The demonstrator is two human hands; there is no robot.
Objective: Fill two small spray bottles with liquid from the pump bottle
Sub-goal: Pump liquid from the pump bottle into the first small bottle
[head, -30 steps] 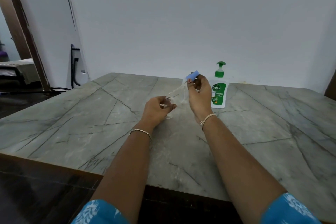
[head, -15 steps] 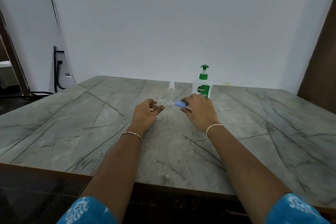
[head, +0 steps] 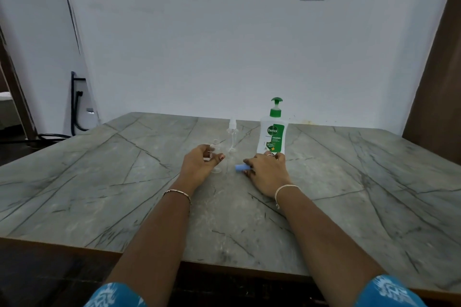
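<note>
Left hand [head: 200, 166] is curled round the open spray bottle [head: 216, 148], which is held upright on the table [head: 99, 182] with its threaded neck clear above the fingers, presumably steadied so the mouth is ready for filling. Right hand [head: 268, 173] is laid low on the table, fingertips pinching the blue spray cap [head: 240, 168], which sticks out toward the left hand. The cap is judged to be parked off the bottle so the neck is free; whether a dip tube is attached cannot be told. Pump bottle [head: 273, 136] is stood just beyond the right hand's knuckles, within easy reach. Second spray bottle [head: 232, 136] is set further out, between the two hands, sprayer top fitted, apparently not yet opened. No liquid level can be made out in either small bottle. Next step judged: cap to be released, pump bottle to be fetched.
</note>
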